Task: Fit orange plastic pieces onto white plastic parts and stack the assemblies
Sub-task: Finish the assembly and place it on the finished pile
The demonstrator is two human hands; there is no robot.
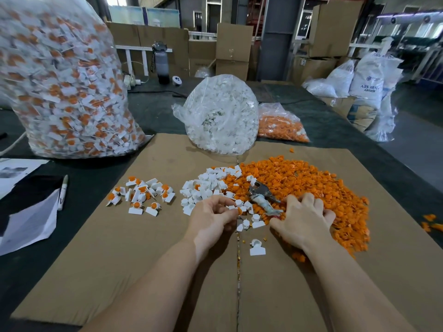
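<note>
A wide heap of loose orange pieces (pixel 299 185) covers the right half of the cardboard sheet (pixel 119 259). Loose white parts (pixel 203 188) lie left of it. Finished white-and-orange assemblies (pixel 141 195) sit in a small pile further left. My left hand (pixel 211 218) is curled, pinching a white part with an orange piece at its fingertips. My right hand (pixel 303 220) lies palm down on the near edge of the orange heap with its fingers bent into the pieces. I cannot tell what those fingers hold. A single white part (pixel 257 248) lies between my wrists.
Metal pliers (pixel 262 196) lie on the heap just beyond my hands. Behind stand a bag of white parts (pixel 223 113), a bag of orange pieces (pixel 280 124) and a big bag of assemblies (pixel 60 80). A marker (pixel 62 191) and papers (pixel 26 212) lie left.
</note>
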